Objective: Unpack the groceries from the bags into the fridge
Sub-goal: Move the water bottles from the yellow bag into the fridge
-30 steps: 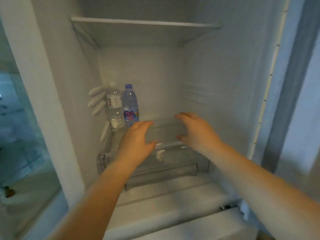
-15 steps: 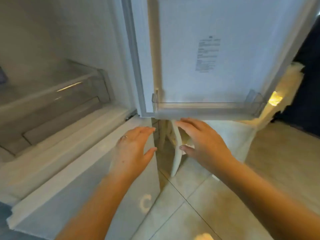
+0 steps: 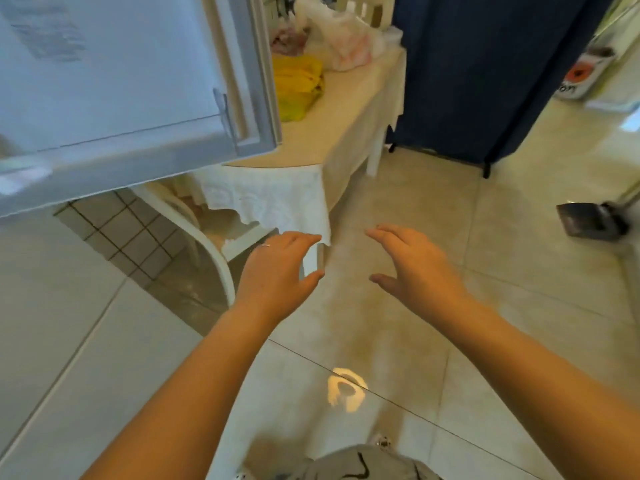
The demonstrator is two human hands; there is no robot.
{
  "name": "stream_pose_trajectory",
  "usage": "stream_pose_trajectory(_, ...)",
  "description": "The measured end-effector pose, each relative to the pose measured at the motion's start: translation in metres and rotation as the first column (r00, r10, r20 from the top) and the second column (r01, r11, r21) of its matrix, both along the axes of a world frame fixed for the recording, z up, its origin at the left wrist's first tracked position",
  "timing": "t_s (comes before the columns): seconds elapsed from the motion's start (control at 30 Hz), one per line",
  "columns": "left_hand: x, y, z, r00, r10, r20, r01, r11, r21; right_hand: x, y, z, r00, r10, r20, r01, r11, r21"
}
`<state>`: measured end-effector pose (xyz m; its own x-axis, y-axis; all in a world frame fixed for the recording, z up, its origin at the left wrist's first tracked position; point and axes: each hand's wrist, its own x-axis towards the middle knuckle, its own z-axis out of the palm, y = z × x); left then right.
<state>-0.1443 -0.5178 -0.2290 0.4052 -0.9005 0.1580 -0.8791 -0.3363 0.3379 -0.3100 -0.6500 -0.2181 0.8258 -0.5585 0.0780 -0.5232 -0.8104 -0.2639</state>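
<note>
Bags (image 3: pixel 341 39) on counter (image 3: pixel 349 109), partly cut off by fridge door (image 3: pixel 121 81); contents blurry. Left hand (image 3: pixel 277 271) & right hand (image 3: pixel 415 268) spread, holding nothing.

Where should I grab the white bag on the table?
Probably by the bunched-up top of the white bag, coming from above. It is soft and slumped on the table, so its sides would just squash. No handles show clearly. Both the left hand and right hand are empty.

a home kitchen: open fridge door (image 3: pixel 131 81), cloth-covered table (image 3: pixel 349 109) with grocery bags (image 3: pixel 341 36), tiled floor (image 3: pixel 433 237).
</note>
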Motion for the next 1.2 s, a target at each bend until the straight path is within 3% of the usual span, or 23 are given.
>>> stream_pose_trajectory(0.23,-0.039,-0.088,-0.010,1.000,-0.018,0.014,0.017,0.998,0.068,-0.050,-0.094,-0.019,0.998,-0.045,-0.045,0.046,0.999,0.007)
stream_pose_trajectory(0.43,-0.021,-0.155,-0.018,1.000,0.002,0.007,-0.003,0.987,0.158,-0.031,-0.163,-0.038,0.997,-0.021,-0.068,0.024,0.999,0.045)
stream_pose_trajectory(0.57,0.010,-0.217,-0.029,1.000,0.028,0.005,-0.028,0.975,0.222,0.007,-0.222,-0.046,0.990,0.019,-0.143,-0.013,0.999,0.044)
stream_pose_trajectory(0.83,0.112,-0.363,-0.032,0.998,0.049,-0.034,-0.041,0.978,0.206,0.125,-0.359,-0.038,0.963,0.089,-0.253,-0.077,0.995,0.056)
stream_pose_trajectory(1.0,0.178,-0.439,-0.024,0.995,0.094,-0.008,-0.092,0.980,0.175,0.197,-0.436,-0.020,0.967,0.150,-0.204,-0.150,0.989,0.016)
stream_pose_trajectory(1.2,0.256,-0.502,-0.028,0.970,0.240,0.024,-0.241,0.956,0.170,0.286,-0.530,-0.017,0.953,0.245,-0.175,-0.235,0.969,0.077)
